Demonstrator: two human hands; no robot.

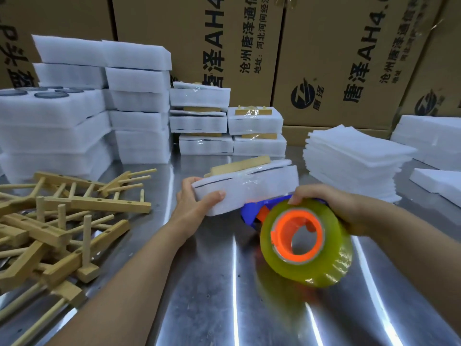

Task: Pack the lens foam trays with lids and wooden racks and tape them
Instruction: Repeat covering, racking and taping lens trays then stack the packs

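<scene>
Left grip [197, 201] clasps the foam tray [249, 188], tilted above the table [224, 283]; a rack [237, 166] lies on top. Right grip [331, 203] clutches the tape dispenser [304, 240].

The only readable print is on the brown cardboard cartons [252, 53] across the top of the frame. The centre carton reads "唐泽AH4", with smaller lines "沧州唐泽通信" and "地址:河北河间经济", running sideways. The carton at upper right [354, 71] repeats "唐泽AH4." beside a round black logo [302, 97] marked "唐泽". The upper-left carton's [17, 46] large characters are cut off and unreadable.
</scene>
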